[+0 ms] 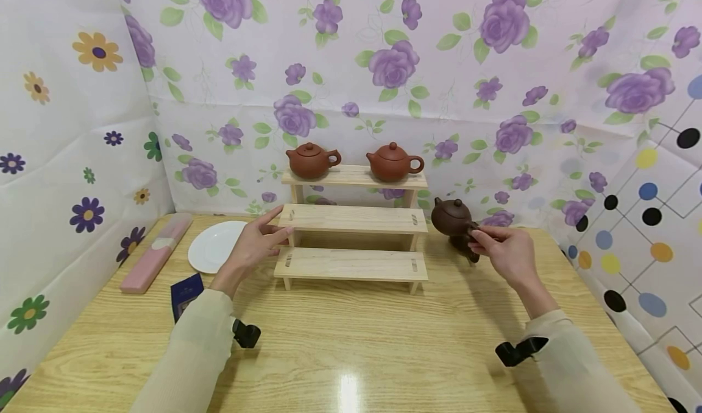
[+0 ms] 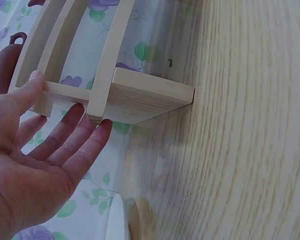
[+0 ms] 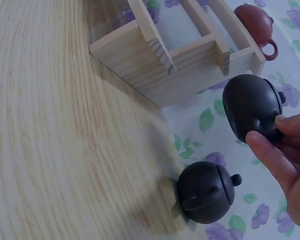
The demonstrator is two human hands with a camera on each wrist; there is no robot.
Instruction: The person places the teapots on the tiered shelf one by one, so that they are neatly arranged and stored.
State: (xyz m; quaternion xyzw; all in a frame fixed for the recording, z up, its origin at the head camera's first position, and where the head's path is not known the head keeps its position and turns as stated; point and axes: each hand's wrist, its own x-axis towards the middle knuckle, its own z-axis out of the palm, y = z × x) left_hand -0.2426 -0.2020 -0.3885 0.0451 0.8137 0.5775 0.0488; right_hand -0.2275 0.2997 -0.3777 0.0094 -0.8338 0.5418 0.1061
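Observation:
My right hand [image 1: 507,254] pinches the handle of a dark brown teapot [image 1: 451,217] with a knobbed lid, held up at the right of a three-tier wooden shelf [image 1: 351,264]. Below it, a second dark teapot [image 3: 205,195] stands on the table, mostly hidden behind the held one in the head view. My left hand [image 1: 255,245], fingers spread, touches the shelf's left end around the middle tier; the left wrist view shows its fingertips [image 2: 104,127] at the plank ends. Two reddish-brown teapots, one left [image 1: 311,162] and one right [image 1: 392,163], sit on the top tier.
At the left of the table [image 1: 351,352] lie a white plate [image 1: 211,248], a long pink case [image 1: 156,254] and a dark blue packet [image 1: 186,292]. Flowered cloth [image 1: 351,47] hangs behind, with patterned cloth at both sides.

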